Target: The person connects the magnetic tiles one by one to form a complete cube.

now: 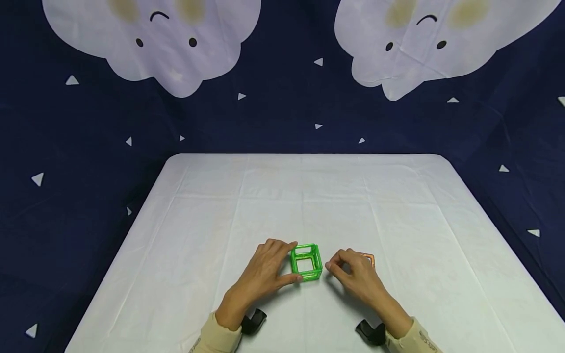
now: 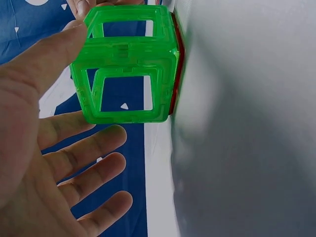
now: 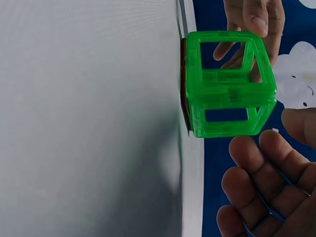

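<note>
A cube of translucent green magnetic frame tiles (image 1: pixel 312 275) stands on the white table. At its base, a thin red tile (image 2: pixel 177 69) shows against the tabletop in the left wrist view. My left hand (image 1: pixel 264 269) holds the cube's left side, thumb at the near corner and index finger at the far one; the other fingers are spread. Just right of the cube, my right hand (image 1: pixel 358 278) hovers with loosely bent fingers and nothing between them. An orange tile (image 1: pixel 373 260) peeks out behind the right hand, mostly hidden by it.
The white cloth-covered table (image 1: pixel 282 215) has rounded far corners. Behind it hangs a dark blue curtain (image 1: pixel 282 117) with white clouds and triangles. A black wrist device (image 1: pixel 254 321) sits on the left wrist and another black device (image 1: pixel 371 333) on the right.
</note>
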A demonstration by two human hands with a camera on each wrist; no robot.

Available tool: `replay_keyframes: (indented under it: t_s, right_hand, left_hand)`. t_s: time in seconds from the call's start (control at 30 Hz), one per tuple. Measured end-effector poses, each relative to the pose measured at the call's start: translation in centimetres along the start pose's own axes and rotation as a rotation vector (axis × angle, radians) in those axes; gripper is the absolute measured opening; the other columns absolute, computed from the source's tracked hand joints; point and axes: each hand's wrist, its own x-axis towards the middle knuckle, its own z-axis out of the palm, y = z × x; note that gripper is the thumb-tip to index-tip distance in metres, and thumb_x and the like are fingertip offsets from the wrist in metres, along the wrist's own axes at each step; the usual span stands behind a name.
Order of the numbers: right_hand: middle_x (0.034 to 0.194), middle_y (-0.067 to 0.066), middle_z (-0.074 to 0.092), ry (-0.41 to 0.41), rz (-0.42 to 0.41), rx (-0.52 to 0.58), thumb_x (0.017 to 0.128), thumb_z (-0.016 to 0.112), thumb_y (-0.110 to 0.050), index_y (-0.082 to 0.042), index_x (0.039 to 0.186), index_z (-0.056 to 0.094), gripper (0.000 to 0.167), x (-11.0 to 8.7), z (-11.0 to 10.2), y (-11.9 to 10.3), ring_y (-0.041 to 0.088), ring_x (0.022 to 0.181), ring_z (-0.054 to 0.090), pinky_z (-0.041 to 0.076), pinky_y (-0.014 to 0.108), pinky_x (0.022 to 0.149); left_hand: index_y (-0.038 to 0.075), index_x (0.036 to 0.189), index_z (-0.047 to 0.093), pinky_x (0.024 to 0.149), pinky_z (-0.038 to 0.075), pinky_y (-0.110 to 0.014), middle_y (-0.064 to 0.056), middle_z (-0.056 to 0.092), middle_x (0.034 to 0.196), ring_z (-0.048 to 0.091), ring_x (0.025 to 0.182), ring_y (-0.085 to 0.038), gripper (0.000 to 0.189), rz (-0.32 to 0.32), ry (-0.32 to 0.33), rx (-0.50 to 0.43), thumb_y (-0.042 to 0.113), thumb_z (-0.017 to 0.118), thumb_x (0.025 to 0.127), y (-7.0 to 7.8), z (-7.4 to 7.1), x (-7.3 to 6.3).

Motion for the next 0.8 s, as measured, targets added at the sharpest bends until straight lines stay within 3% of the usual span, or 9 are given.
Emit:
replay_keyframes:
  t_s: [0.53,0.8]
  right_hand:
    - [0.063,-0.02,0.048,0.016,0.037,-0.033,0.077,0.076,-0.015,-0.029,0.075,0.063,0.019,-0.4,-1.5,0.6,-0.004,0.057,0.037,0.033,0.018,0.057]
    - [0.073,-0.018,0.059,0.005,0.109,-0.072,0.078,0.076,-0.018,-0.031,0.075,0.062,0.019,-0.9,-2.6,1.3,-0.003,0.068,0.048,0.046,0.024,0.063]
  left_hand:
    - [0.016,0.133,0.053,0.092,0.043,-0.037,0.002,0.06,0.114,0.051,0.111,-0.016,0.072,0.021,-0.083,-0.004,0.053,0.071,0.075,-0.8,-0.4,1.0]
    - [0.017,0.135,0.051,0.093,0.043,-0.037,0.002,0.059,0.117,0.05,0.112,-0.016,0.072,0.032,-0.116,-0.012,0.055,0.07,0.076,-1.2,-0.6,1.2]
